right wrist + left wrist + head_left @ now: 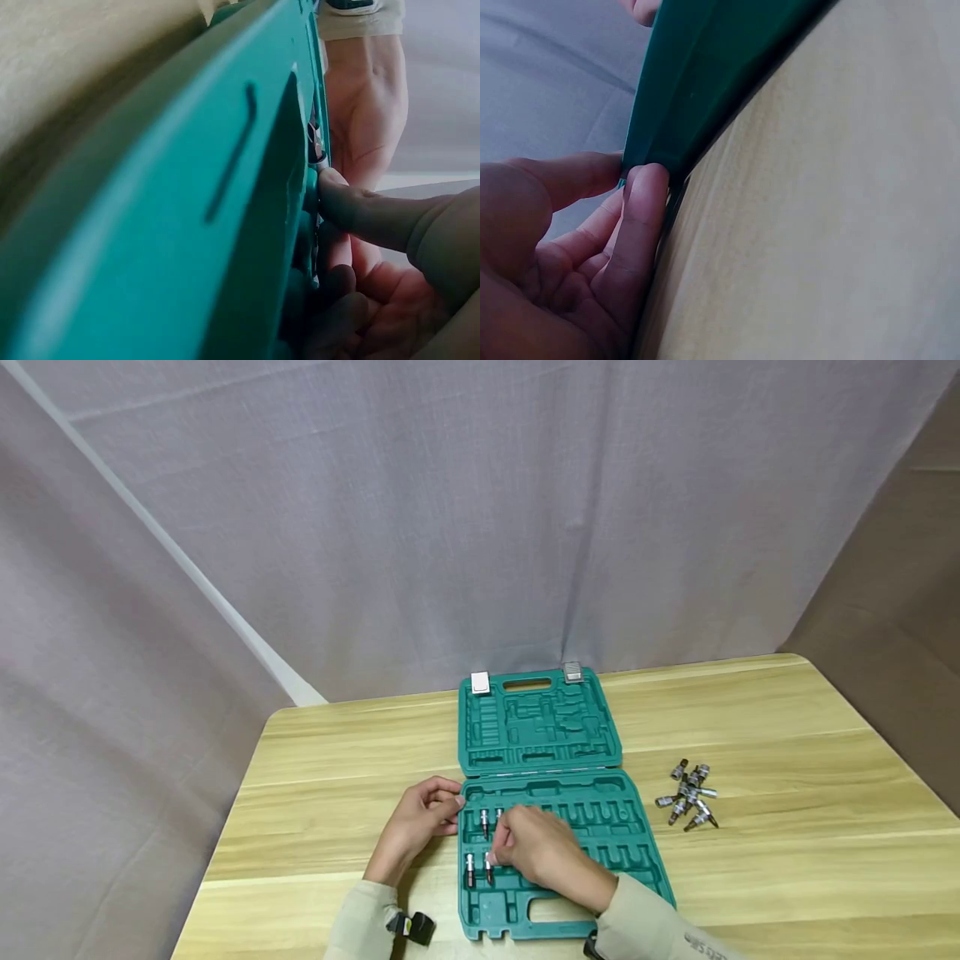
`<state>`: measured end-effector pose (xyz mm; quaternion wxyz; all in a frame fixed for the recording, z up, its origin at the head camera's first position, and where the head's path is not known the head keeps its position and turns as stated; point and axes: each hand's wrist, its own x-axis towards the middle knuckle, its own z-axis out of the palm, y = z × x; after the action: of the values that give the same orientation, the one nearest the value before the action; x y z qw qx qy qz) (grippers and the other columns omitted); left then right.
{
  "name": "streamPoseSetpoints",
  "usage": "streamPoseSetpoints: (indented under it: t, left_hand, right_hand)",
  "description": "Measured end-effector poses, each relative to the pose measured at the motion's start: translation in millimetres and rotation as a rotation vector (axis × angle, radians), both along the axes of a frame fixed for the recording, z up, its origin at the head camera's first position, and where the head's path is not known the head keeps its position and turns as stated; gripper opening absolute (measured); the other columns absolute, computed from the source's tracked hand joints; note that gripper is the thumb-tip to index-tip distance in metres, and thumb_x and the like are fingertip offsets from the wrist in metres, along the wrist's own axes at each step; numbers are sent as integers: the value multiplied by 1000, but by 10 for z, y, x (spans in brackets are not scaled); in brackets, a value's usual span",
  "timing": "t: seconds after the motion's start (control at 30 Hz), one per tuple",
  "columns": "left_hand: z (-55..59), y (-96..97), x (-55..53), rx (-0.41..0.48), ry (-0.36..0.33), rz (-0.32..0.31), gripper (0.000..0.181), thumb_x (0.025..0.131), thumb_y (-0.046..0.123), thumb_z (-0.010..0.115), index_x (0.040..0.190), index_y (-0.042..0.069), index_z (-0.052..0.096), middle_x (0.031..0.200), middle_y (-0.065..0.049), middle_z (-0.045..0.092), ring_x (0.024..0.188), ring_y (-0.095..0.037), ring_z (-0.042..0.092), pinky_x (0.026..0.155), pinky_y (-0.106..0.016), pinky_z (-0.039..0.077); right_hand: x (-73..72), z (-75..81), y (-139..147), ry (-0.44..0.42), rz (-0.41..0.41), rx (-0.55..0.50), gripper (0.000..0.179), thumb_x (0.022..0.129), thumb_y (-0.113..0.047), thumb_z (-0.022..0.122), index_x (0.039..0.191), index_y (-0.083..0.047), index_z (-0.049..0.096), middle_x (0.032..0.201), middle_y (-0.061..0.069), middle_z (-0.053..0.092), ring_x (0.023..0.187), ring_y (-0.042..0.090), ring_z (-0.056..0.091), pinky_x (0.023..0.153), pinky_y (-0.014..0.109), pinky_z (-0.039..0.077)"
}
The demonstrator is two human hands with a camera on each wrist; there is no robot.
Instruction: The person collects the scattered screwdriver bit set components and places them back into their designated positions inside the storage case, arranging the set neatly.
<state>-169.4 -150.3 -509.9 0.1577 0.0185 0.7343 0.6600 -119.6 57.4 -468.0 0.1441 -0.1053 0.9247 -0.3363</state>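
Green case (572, 788) near loose bits (684, 790)

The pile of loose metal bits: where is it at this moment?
In the head view, the pile of loose metal bits lies on the wooden table, right of the open green case and not touching it.

your green case (540, 735) opened flat, a dark-tipped silver bit (489, 875) at its near-left slots, seated bits (470, 870) beside that, your loose bits (683, 789) heaped to the case's right
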Motion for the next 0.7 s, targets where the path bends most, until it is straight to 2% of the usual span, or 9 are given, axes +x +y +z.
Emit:
streamPoseSetpoints:
  t: [0.23,0.43,0.53,0.7]
  left_hand:
    - [-10,-5,22,21,11,-7,27,100,1,66,125,-11,62,94,-5,64,73,-12,62,64,-22,61]
    - [-19,-6,65,12,-5,-2,27,101,1,65,126,-11,61,95,-6,64,73,-12,63,64,-23,61]
    - [-7,9,72,-1,-6,6,27,101,1,66,126,-10,62,97,-7,65,73,-12,63,64,-23,62]
    - [10,36,55,-10,8,21,27,101,1,65,126,-10,63,97,-8,65,73,-11,62,64,-22,61]
  right_hand:
    - [-2,45,-19,-20,22,41,24,87,-20,87,71,-24,70,64,-10,62,61,13,54,58,33,43]
    - [-12,51,-30,-49,56,78,25,89,-18,85,71,-24,69,68,-12,63,63,13,53,58,33,44]
    - [-24,49,-35,-32,79,86,26,88,-12,82,69,-23,69,71,-12,64,63,13,53,58,34,46]
    - [-57,50,-61,4,123,42,27,85,0,73,69,-20,68,73,-11,65,62,14,54,60,36,49]
